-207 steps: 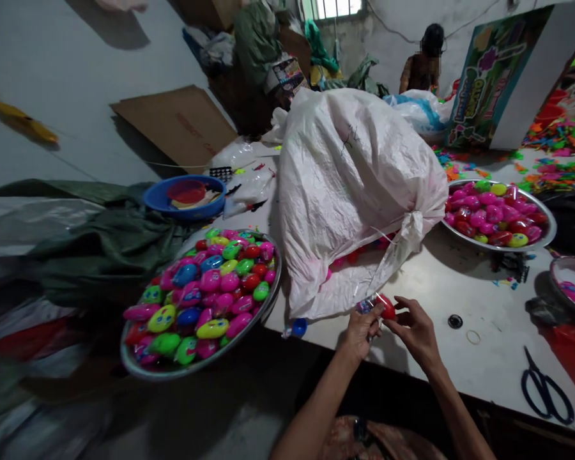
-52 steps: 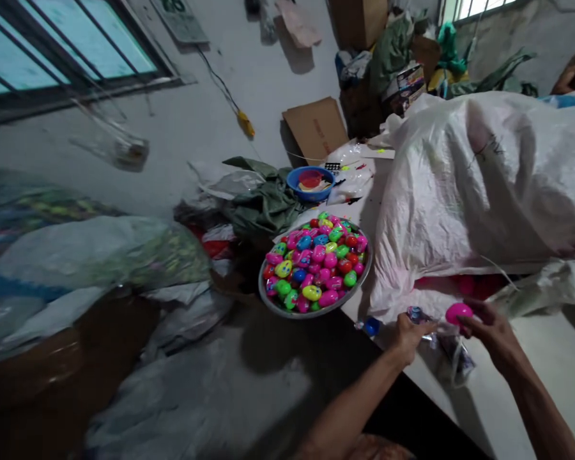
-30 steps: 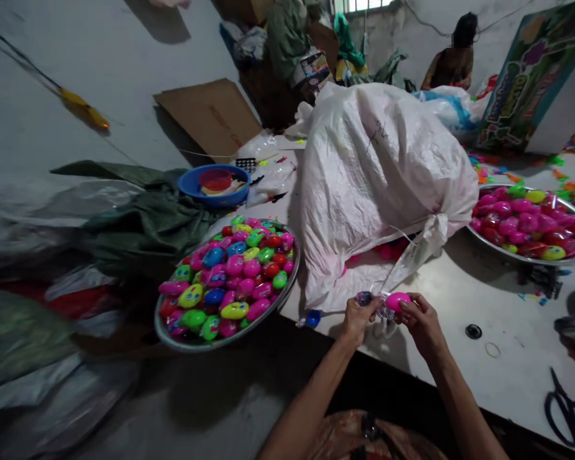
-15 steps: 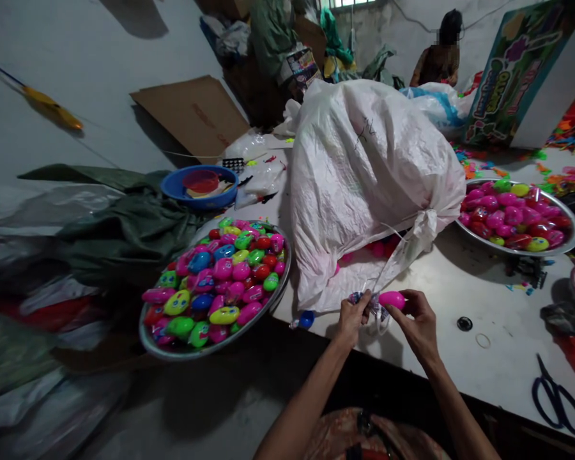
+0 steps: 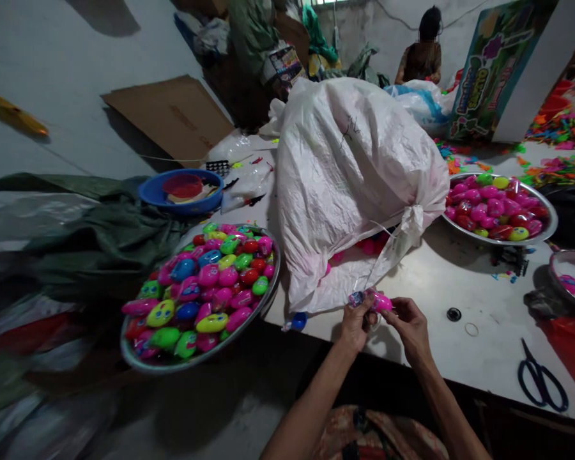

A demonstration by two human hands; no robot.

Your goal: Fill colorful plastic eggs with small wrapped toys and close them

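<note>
A white table (image 5: 441,281) ran across the middle and right of the frame. On it, at upper centre, bulged a white sack (image 5: 354,172), pink and red pieces showing at its lower edge. A printed box (image 5: 496,70) stood at upper right. A metal basin (image 5: 163,368) heaped with colourful wrapped eggs sat left of centre; a second metal basin (image 5: 550,223) of eggs was at the right, and a blue basin (image 5: 182,206) at left, above the first. At lower centre, the left hand (image 5: 357,322) pinched printed film (image 5: 356,298) between thumb and fingers. The right hand (image 5: 412,326) had its thumb and forefinger close together at the pink egg's right end; whether they gripped it, I could not tell. Scissors (image 5: 536,370) lay at lower right. The pink egg (image 5: 379,303) was between the hands, just below the sack's edge.
</note>
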